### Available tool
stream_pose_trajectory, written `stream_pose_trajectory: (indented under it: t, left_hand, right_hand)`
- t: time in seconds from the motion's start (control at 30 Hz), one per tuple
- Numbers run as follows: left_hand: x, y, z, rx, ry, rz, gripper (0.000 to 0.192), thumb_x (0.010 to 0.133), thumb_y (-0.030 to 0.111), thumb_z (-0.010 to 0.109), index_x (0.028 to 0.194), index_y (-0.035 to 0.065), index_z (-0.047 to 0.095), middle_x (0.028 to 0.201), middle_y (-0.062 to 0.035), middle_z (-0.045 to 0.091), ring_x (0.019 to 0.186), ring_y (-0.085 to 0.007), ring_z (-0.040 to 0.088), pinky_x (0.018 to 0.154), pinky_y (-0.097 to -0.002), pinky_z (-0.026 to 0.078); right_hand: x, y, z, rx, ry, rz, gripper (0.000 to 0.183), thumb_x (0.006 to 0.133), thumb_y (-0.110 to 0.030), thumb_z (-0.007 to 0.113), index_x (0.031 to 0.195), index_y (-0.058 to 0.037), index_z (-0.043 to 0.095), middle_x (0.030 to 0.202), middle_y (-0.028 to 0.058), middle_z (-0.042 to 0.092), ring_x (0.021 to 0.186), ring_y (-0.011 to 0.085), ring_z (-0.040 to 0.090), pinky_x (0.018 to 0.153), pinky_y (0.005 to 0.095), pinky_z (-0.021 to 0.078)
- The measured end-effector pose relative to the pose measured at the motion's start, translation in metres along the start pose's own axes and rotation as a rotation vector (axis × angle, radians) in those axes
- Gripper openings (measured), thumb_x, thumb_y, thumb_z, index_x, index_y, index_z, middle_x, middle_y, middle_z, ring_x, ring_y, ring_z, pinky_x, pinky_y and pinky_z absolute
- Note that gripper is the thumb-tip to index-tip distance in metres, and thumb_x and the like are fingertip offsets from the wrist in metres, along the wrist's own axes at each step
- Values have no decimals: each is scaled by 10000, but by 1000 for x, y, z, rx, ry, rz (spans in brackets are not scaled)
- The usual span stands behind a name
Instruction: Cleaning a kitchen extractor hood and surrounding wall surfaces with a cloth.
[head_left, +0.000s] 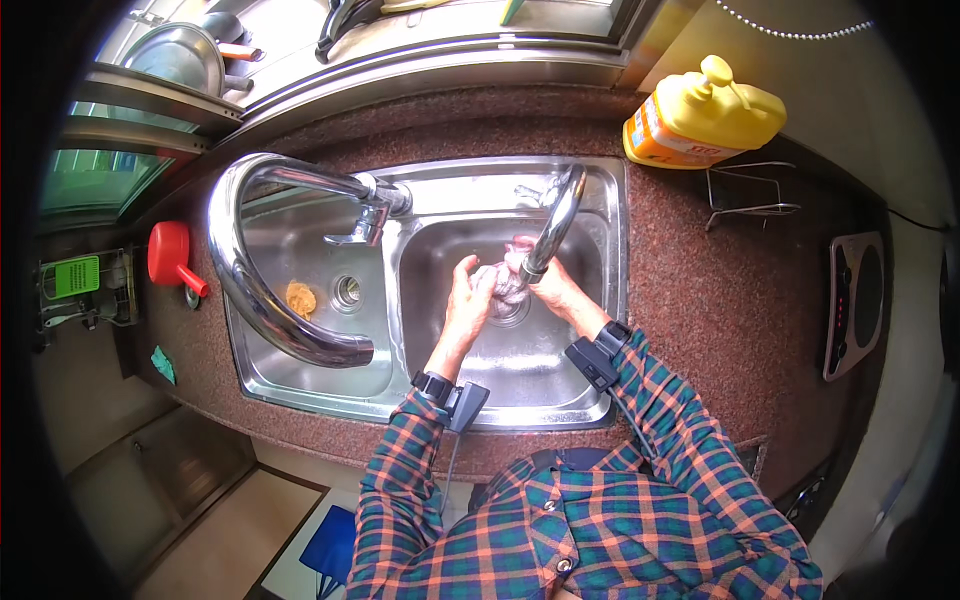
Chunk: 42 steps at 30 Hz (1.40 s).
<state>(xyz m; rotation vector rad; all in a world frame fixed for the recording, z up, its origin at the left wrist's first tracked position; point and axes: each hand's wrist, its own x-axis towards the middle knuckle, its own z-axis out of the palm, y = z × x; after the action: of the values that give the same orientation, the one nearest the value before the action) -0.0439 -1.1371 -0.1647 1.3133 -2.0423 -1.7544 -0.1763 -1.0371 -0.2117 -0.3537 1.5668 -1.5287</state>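
Both my hands are over the right basin (510, 375) of a steel double sink, above its drain. Between them is a crumpled, wet-looking pinkish cloth (508, 283). My left hand (470, 300) touches its left side, thumb against it and fingers partly curled. My right hand (559, 294) holds the cloth's right side, its fingers partly hidden behind the spout of a small chrome faucet (559, 225). Whether water runs from the spout cannot be told. A large curved chrome faucet (240, 262) arches over the left basin, where a tan sponge-like piece (301, 300) lies beside the drain.
A yellow pump jug (697, 120) and a wire rack (754, 191) stand at the back right, an electric cooktop (855, 304) at the far right. On the left are a red dipper (171, 255), a green cloth (163, 364) and a utensil rack (86, 289).
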Motion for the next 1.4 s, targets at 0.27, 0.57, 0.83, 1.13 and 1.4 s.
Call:
stream_pose_trajectory:
  t: [0.27,0.57,0.83,1.13,1.4]
  left_hand:
    - [-2,-28,11,-1057,23,-442,522,915,456,554,1192,17,496,1077,-150,610,930,-221,610,804,-341,515]
    - [-40,12,45,-715,-240,-199,468,933,309,570,1295,30,471,1237,-91,550,1111,-178,539,950,-336,438]
    - [-24,-15,16,-1175,-16,-407,325,989,268,460,1200,25,505,1128,-72,583,1053,-191,565,939,-328,464]
    - [-25,15,47,-860,-172,-208,422,982,277,475,1307,9,456,1187,-52,569,1114,-160,543,956,-321,437]
    - [-18,-12,36,-1052,18,-211,461,996,276,424,1402,69,357,1139,-67,580,1016,-155,563,871,-306,493]
  right_hand:
    - [-64,-55,66,-487,-54,-86,408,783,-286,665,1081,-38,535,971,166,646,929,310,637,809,397,500]
    - [20,26,-28,-482,220,40,299,904,-274,569,1041,-11,533,941,209,645,899,284,649,770,402,492]
    - [-61,-44,41,-282,-82,-106,233,911,-165,544,1095,-27,508,982,123,576,967,226,568,874,363,454]
    - [1,42,-11,-379,198,10,367,973,-323,447,1163,-12,488,1000,125,580,957,253,575,873,390,454]
    - [-59,-18,60,-464,117,-386,484,916,-393,516,1230,-26,484,1157,199,510,1090,385,488,969,455,367]
